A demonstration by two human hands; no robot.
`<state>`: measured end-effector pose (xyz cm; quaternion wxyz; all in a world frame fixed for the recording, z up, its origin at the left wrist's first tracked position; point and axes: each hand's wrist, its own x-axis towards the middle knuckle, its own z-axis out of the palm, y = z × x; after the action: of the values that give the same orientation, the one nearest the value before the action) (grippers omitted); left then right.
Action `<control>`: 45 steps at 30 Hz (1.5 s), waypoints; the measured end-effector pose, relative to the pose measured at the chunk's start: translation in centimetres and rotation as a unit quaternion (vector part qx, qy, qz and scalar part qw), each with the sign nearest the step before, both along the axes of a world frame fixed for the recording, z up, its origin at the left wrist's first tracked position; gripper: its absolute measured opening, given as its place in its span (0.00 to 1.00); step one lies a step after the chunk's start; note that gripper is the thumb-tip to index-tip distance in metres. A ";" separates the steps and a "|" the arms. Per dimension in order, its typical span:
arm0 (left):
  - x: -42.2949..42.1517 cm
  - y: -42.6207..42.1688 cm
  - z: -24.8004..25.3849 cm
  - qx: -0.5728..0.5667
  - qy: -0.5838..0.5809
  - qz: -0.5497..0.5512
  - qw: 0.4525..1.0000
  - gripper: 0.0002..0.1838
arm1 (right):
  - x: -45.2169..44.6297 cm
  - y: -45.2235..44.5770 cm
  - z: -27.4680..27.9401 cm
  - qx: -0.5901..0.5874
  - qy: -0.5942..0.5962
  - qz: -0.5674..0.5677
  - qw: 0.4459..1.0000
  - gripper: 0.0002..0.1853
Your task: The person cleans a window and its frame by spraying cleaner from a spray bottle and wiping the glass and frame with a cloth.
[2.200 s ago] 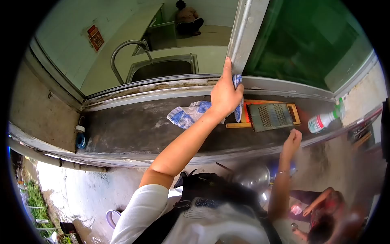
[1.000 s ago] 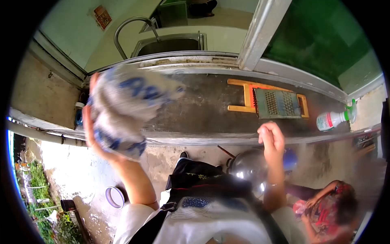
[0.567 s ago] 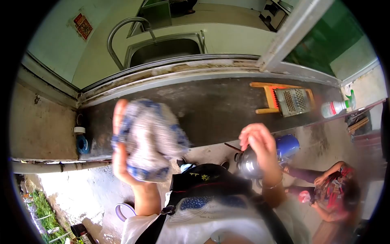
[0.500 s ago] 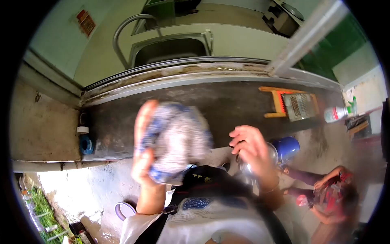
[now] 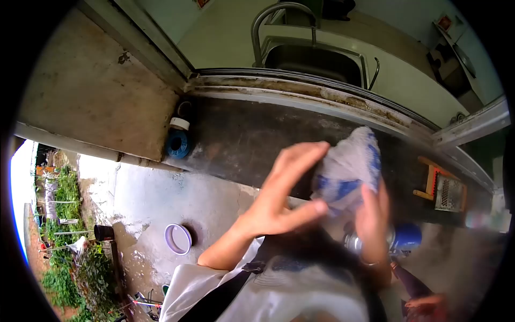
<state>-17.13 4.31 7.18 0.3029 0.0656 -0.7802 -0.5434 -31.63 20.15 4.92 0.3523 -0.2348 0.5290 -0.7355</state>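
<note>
A bunched grey-white and blue cloth (image 5: 347,166) is held up over the dark window ledge (image 5: 236,126). My right hand (image 5: 373,220), blurred by motion, grips its lower right side. To the left of the cloth is my left hand (image 5: 281,196), with thumb and fingers spread apart and nothing in them. Its fingertips are close to the cloth's edge; whether they touch it I cannot tell.
A grater (image 5: 448,193) in an orange frame lies at the ledge's right. A blue ring-shaped item (image 5: 177,143) sits at its left end. Beyond the window is a sink (image 5: 314,61). Below are a blue container (image 5: 407,236), a lilac basin (image 5: 178,239) and another person's hand (image 5: 426,303).
The cloth has passed from my left hand to my right, and my left hand has opened. The view has swung left, showing more of the yard.
</note>
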 end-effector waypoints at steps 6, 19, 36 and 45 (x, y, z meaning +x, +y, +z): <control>-0.4 0.5 -2.1 -0.012 0.002 0.076 0.997 0.24 | 0.1 -1.0 0.8 0.015 0.192 0.179 0.965 0.13; 1.2 -1.8 -1.8 0.495 0.021 0.161 0.854 0.19 | -7.7 7.7 -7.2 0.154 0.276 -0.349 0.882 0.14; 4.8 2.1 -6.1 0.256 0.016 0.348 0.902 0.27 | -10.7 18.1 -3.4 0.063 0.316 -0.575 0.752 0.06; 3.0 3.2 -5.0 0.295 0.084 0.420 0.854 0.26 | -30.7 31.8 -3.1 0.396 0.351 -0.683 0.503 0.50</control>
<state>-14.17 7.55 2.13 0.5334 0.4274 -0.4532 -0.5722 -62.36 51.94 1.78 -0.4180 0.1246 0.8417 -0.3182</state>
